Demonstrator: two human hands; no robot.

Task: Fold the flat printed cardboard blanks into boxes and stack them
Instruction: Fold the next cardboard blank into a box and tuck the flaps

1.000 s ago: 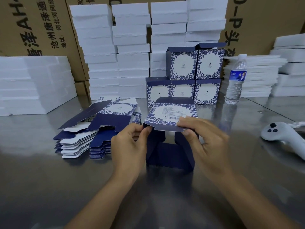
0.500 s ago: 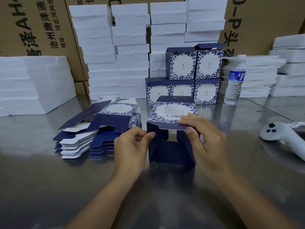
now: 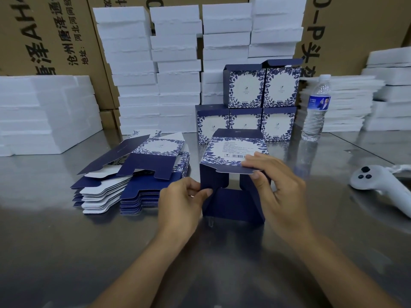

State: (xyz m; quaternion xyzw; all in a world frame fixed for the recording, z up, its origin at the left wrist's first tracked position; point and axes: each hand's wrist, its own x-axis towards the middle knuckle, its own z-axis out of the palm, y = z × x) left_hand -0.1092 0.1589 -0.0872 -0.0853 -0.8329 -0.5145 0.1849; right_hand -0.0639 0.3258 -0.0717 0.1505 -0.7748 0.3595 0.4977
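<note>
Pinching a side flap of the box (image 3: 233, 203) with the left hand (image 3: 180, 201), gripping its top flap with the right hand (image 3: 278, 185), mid-frame.

Dim, soft table (image 3: 66, 252) glare (wide-angle edge bending)

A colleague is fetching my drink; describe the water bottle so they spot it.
On the steel table, look right of the stacked blue-and-white printed boxes. The water bottle stands upright there, before white foam sheets; it alone is clear plastic with a blue label.
</note>
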